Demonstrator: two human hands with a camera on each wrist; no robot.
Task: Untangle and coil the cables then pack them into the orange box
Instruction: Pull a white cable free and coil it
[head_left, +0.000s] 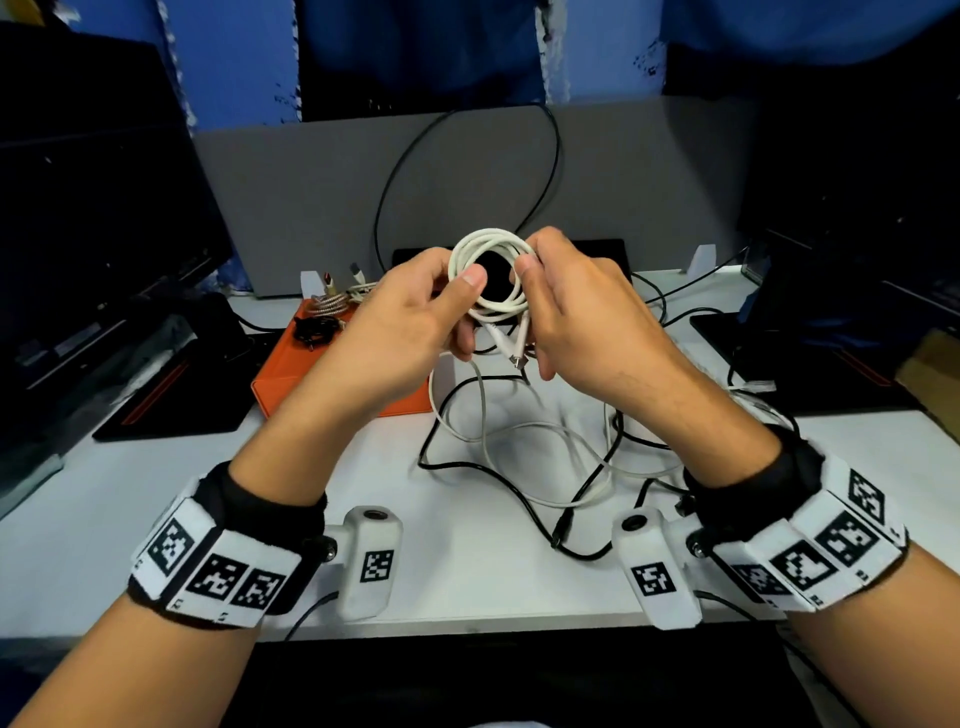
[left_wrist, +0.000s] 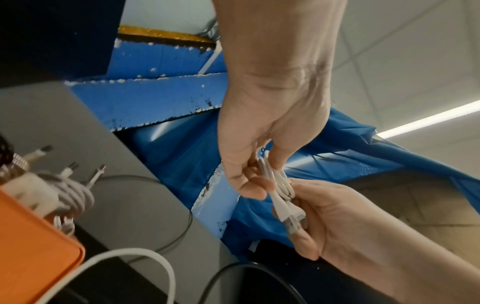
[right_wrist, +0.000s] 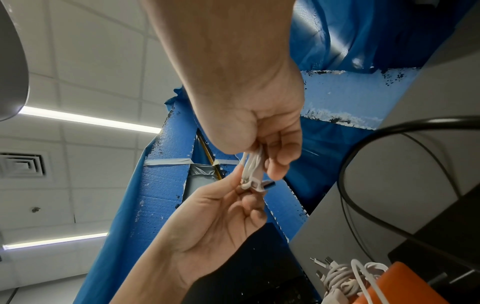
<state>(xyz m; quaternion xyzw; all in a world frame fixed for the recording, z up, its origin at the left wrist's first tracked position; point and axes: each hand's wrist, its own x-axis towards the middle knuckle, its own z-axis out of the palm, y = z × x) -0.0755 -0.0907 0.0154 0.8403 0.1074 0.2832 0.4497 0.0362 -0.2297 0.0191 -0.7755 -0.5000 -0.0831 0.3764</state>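
**White coil held up, box off to the left**

White cable coil (head_left: 491, 275) hangs above the surface, pinched on either side by the left hand (head_left: 410, 317) and right hand (head_left: 582, 322), plug ends dangling below. Orange box (head_left: 291, 374) lies lower left, nearer the left hand; loose cables (head_left: 524, 447) sprawl beneath.

Light: bright long white ceiling light strips (right_wrist: 91, 120) shine from above.
Shadows: soft grey ones on the flat white table top (head_left: 78, 545) near its front edge.
Dark spots: the head view's left and right sides are dim.
Blur: wrist views look smeared low down.
Bending: straight lines curve near picture edges.
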